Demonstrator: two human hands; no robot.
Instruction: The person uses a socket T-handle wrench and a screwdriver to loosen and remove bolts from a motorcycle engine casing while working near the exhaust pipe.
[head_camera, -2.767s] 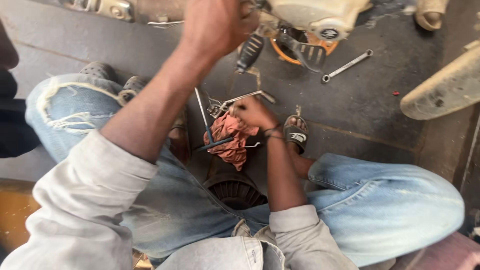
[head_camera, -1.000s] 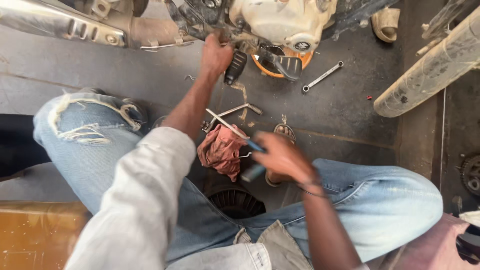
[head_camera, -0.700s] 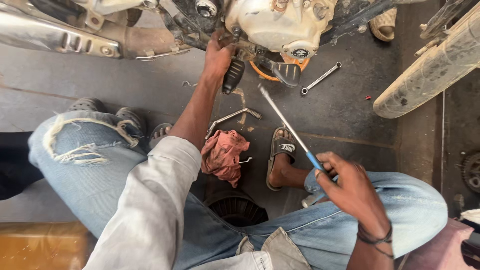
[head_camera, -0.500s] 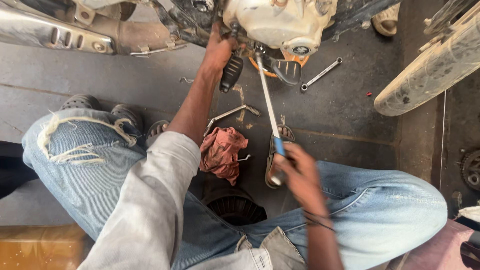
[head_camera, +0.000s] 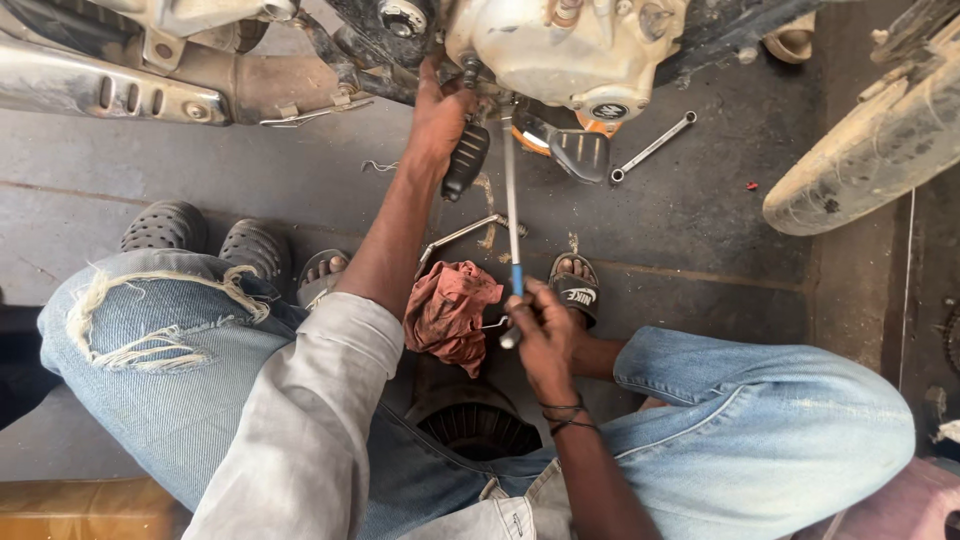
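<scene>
Step in hand: we judge that we are setting a long screwdriver (head_camera: 512, 215) against the underside of the motorcycle engine (head_camera: 565, 45), its tip up by the casing, its blue grip down at our right hand.
Right hand (head_camera: 540, 335): fingers closed round the screwdriver's handle end, clamped on it, just above our right knee.
Left hand (head_camera: 440, 115): reaching up to the engine, fingers wrapped on a dark part beside the black footpeg rubber (head_camera: 465, 160); it looks clamped there, though what exactly it grips we cannot tell.
Where the tool is: the shaft runs nearly straight up from the right hand to the engine, between the footpeg rubber and the black pedal pad (head_camera: 582, 152).
Around us: a reddish rag (head_camera: 450, 315) lies on the floor just beside the right hand; a bent metal rod (head_camera: 460, 235) lies beyond it; a spanner (head_camera: 652, 147) lies well apart on the floor (head_camera: 700, 230) to the right; the exhaust pipe (head_camera: 110, 95) runs off to the left.
Next move calls for: in our judgement, a steady left hand to brace the part, and the tip seated squarely before any turn or push, since a slip would drive the shaft toward the left fingers.
</scene>
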